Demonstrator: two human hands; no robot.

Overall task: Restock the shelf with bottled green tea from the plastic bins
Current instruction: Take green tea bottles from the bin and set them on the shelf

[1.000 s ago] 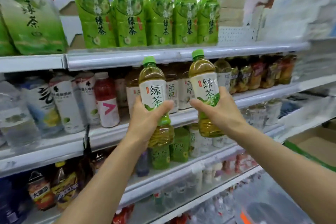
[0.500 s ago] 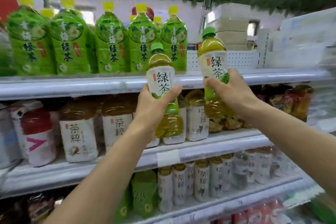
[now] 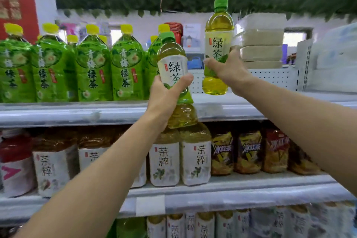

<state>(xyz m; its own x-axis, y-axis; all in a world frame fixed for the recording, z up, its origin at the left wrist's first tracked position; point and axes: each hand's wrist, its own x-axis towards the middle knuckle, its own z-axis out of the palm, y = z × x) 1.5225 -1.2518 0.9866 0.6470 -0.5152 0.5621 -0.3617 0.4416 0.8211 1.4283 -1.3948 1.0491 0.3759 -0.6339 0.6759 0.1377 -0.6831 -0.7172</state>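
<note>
Two green tea bottles with green caps and white labels are raised at the top shelf (image 3: 241, 110). My left hand (image 3: 166, 96) grips one bottle (image 3: 174, 63) round its middle, its base hanging in front of the shelf's front edge. My right hand (image 3: 228, 69) grips the other bottle (image 3: 217, 44) higher up, its base just above the bare right part of the shelf. A row of green-wrapped tea bottles with yellow caps (image 3: 92, 67) fills the shelf's left side. No plastic bin is in view.
Stacked white packs (image 3: 260, 42) and white boxes (image 3: 334, 63) sit at the top shelf's right. The middle shelf (image 3: 251, 193) holds white-label tea bottles (image 3: 195, 160) and dark iced tea bottles (image 3: 249, 152). More bottles stand on the shelf below. Green foliage hangs overhead.
Both hands rose with their bottles from the middle shelf's height to the top shelf. The right bottle moved higher and over the shelf's surface. The camera tilted upward.
</note>
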